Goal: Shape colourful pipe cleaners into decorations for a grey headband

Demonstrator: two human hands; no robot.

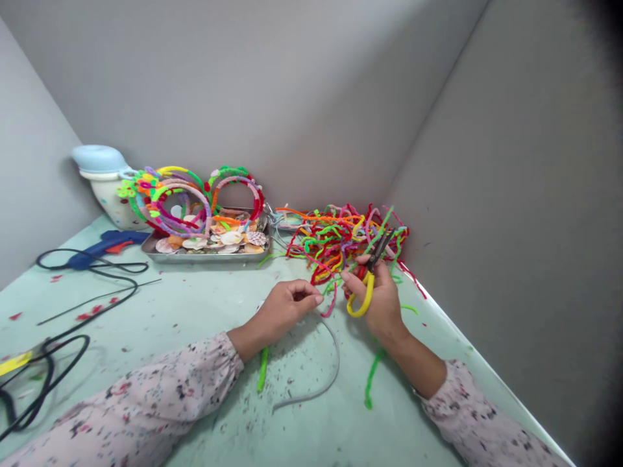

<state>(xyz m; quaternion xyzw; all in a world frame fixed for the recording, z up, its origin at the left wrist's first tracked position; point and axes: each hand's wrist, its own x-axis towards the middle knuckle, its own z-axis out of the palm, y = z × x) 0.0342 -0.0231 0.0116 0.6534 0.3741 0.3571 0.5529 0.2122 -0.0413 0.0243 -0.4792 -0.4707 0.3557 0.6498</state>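
Right up front are a pair of pink floral sleeves [129, 405], reaching out over a pale green table [160, 311] littered with tiny scraps, with grey walls [272, 84] boxing in the corner. Against the far wall sits a big tangled pile of pipe cleaners [345, 243] in loads of colors. To its left is a metal tray [207, 257] of seashells [231, 238], with a bunch of fuzzy decorated headbands [178, 201] bunched at its back edge. Behind those is a white pot with a light blue lid [100, 159], and a blue glue gun [104, 245] lies on the table with its black cord [87, 292] looping around.

The right hand [382, 301] has a firm grip on yellow-handled scissors [363, 292], blades pointing up toward the pile. The left hand [292, 308] is pinched narrow just beside them, but I can't tell if it's holding anything. A plain grey headband [324, 370] curves along the table below, near two green pipe cleaner bits [263, 370].
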